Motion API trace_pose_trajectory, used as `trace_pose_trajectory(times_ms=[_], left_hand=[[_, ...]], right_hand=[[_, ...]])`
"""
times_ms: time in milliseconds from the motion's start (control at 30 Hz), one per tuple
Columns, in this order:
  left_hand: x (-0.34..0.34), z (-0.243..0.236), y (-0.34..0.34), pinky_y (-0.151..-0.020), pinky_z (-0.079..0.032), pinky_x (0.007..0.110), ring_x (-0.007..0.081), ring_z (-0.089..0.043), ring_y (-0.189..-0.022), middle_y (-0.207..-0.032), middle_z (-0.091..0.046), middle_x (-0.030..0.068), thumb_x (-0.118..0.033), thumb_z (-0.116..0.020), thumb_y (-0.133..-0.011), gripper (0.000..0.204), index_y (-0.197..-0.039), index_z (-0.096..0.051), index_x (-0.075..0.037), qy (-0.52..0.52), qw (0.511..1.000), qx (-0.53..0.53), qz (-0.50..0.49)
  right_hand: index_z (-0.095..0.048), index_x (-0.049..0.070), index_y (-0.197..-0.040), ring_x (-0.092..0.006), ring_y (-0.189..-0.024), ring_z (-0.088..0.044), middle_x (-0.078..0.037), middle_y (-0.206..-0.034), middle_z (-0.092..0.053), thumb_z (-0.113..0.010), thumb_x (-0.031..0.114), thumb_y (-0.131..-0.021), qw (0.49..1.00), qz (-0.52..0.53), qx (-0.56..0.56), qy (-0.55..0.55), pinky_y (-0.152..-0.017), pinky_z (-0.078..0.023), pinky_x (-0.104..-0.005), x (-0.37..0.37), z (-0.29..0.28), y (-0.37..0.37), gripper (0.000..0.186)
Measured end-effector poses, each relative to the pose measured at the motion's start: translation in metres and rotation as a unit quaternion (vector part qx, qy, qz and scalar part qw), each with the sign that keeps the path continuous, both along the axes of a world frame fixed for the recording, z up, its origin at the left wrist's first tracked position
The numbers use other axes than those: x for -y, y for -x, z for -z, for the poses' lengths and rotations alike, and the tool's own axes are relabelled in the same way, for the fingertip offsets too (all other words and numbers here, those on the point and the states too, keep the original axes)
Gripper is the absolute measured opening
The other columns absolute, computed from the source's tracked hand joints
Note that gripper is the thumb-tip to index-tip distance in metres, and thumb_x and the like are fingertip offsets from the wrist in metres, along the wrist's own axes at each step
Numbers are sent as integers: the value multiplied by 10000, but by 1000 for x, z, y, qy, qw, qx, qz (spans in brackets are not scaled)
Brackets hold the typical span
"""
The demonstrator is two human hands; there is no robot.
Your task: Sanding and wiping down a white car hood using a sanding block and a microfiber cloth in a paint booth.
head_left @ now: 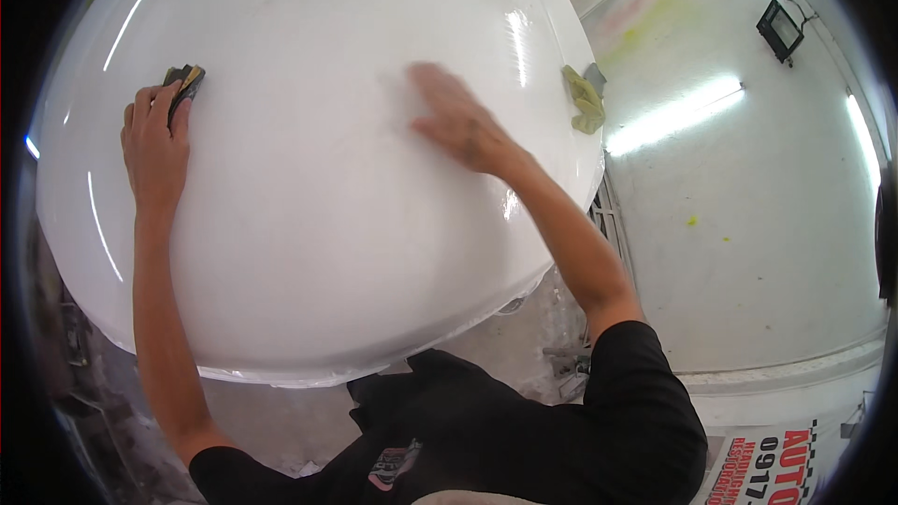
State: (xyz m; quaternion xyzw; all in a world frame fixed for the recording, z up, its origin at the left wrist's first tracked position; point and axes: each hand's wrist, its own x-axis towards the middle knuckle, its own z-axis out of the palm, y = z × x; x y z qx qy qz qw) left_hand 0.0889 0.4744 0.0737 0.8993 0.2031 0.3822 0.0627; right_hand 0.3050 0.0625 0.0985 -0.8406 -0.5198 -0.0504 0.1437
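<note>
A broad, glossy white car panel spreads out in front of me. On its left side my left hand is closed on a dark sanding pad with a tan strip along it; the pad's exact make-up is partly hidden by my fingers. Toward the panel's right half, my right hand lies flat at the surface, its fingers stretched out and thumb apart. Motion blurs its fingertips, and nothing shows in it. Whether the palm touches the panel all over, I cannot tell.
A yellow-green cloth lies on the panel's right edge beside a small grey piece. Clear plastic film hangs along the near edge. At the right, a white wall carries light tubes and a floodlight. A printed banner is at lower right.
</note>
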Motion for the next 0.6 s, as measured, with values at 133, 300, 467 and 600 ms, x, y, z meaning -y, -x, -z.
trace_pose_trajectory(times_ms=[133,300,467,600], left_hand=[[1,-5,-2,-1069,-532,449,266,-666,-1177,-1278,-711,28,-217,-707,-1096,274,-1340,-762,-103,-26,1000,16,-3],[-7,4,4,-1062,-543,450,264,-676,-1163,-1270,-720,29,-228,-707,-1097,278,-1341,-765,-109,-15,1000,-15,-18],[-14,6,10,-1084,-537,458,265,-676,-1191,-1286,-722,31,-258,-700,-1102,296,-1347,-764,-105,-15,1000,14,-13],[-11,-1,13,-1110,-523,464,260,-668,-1234,-1301,-720,31,-272,-689,-1109,310,-1365,-758,-110,0,1000,-12,-6]], right_hand=[[-572,-41,-1520,-483,-1553,-407,-282,-1633,-503,-564,367,-1154,967,212,128,-68,-1305,-332,-538,160,29,-89,549],[-653,-66,-1357,-509,-1433,-498,-300,-1472,-608,-591,340,-1138,965,232,117,-29,-1231,-392,-569,129,43,-80,466],[-352,-82,-1698,-468,-1706,-165,-321,-1798,-271,-474,635,-1144,992,114,40,-26,-1400,-145,-539,-76,25,58,914],[-303,-97,-1711,-497,-1702,-152,-363,-1794,-226,-438,662,-1146,999,28,30,-14,-1398,-126,-579,-127,17,124,956]])
